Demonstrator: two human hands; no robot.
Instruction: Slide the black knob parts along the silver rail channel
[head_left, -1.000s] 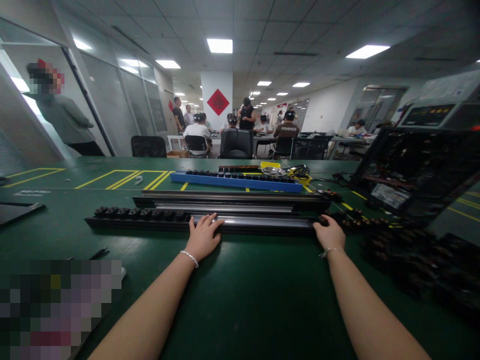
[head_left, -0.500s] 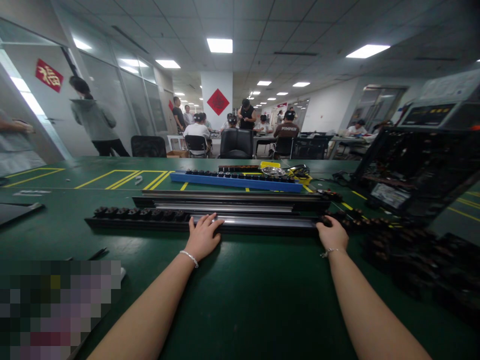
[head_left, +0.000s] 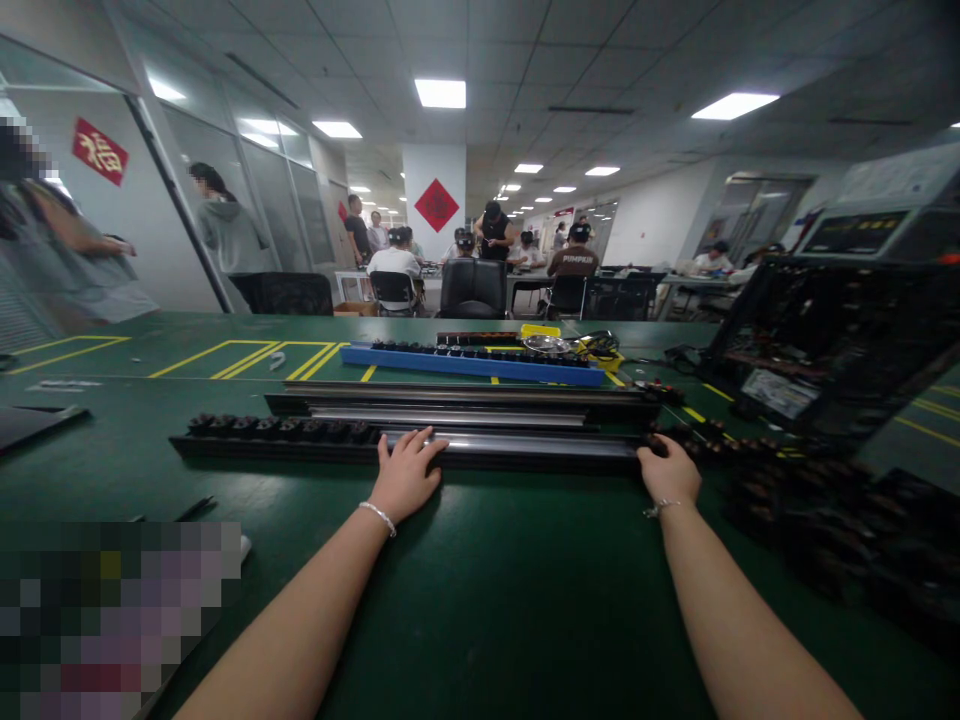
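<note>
Hiding any grip, right hand [head_left: 673,473] curls at the rail [head_left: 525,446]; left hand [head_left: 407,476] splays atop.

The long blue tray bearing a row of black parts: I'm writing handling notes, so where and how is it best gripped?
Probably by both ends of the long blue tray, from above: it is long and narrow, and the small black parts crowd its top in between. Long metallic rails lie along its near side, so a low approach from there looks awkward.
</note>
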